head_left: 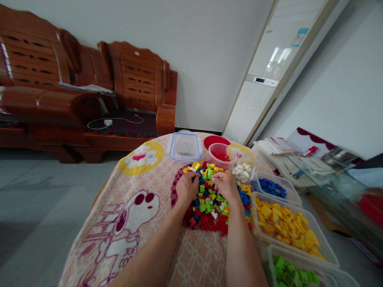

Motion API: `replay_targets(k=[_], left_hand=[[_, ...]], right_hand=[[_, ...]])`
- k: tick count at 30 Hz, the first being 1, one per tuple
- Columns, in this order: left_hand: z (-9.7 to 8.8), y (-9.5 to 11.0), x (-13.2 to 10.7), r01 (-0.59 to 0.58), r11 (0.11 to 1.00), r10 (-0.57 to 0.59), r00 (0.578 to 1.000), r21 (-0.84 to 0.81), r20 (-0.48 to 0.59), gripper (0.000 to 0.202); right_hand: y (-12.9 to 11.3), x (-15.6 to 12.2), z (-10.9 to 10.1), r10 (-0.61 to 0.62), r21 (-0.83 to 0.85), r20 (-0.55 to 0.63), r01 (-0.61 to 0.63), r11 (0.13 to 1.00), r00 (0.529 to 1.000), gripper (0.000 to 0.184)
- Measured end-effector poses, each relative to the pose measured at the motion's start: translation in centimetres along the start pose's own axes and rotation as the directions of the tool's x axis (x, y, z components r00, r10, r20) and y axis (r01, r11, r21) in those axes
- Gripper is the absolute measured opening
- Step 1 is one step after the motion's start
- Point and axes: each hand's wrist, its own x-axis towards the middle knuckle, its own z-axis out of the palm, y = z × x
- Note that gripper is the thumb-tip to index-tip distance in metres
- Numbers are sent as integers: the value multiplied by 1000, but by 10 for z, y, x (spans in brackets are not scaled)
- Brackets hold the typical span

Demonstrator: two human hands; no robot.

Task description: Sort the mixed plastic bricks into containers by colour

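A big counter [161, 175] wears a soft pink cloth; on its right side stand a clear box of yellow blocks [323, 236], a box of green blocks [311, 260] and a smaller box of blue blocks [291, 189]; the mixed pile of colored blocks [209, 197] lies just left of them. The left hand [187, 186] bends over the pile's left side and the right hand [226, 185] over its right; the fingers curl down, but I cannot tell if either grip is apart or pinching a block; a little heap of white blocks [241, 172] sits past the right hand.
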Motion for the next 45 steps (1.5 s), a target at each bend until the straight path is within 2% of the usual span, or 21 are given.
replay_targets(k=[3, 5, 9, 14, 25, 35, 39, 45], left_hand=[[0, 0, 0, 0, 1000, 0, 1000, 1, 0, 25], [0, 0, 0, 2, 1000, -2, 1000, 2, 2, 25], [1, 0, 0, -1, 1000, 1, 1000, 3, -6, 24], [0, 1, 0, 8, 1000, -8, 1000, 4, -2, 24], [0, 3, -1, 42, 999, -42, 999, -14, 9, 24], [0, 3, -2, 38, 999, -38, 999, -30, -3, 24], [0, 3, -2, 35, 999, -35, 999, -35, -8, 25], [1, 1, -2, 24, 999, -24, 1000, -36, -7, 24]], right_hand=[[-6, -2, 7, -101, -343, 53, 113, 932, 993, 20], [-10, -3, 9, -105, -515, 43, 112, 850, 994, 22], [-15, -8, 6, -49, -679, 26, 54, 732, 998, 25], [-20, -11, 2, -17, -699, 81, 69, 711, 997, 25], [-25, -10, 23, 44, -758, 52, 11, 652, 998, 30], [-21, -8, 20, 43, -756, 84, 35, 654, 996, 24], [-19, -8, 17, 37, -718, 89, 39, 695, 995, 22], [-14, -6, 13, 55, -624, 22, -29, 781, 998, 15]])
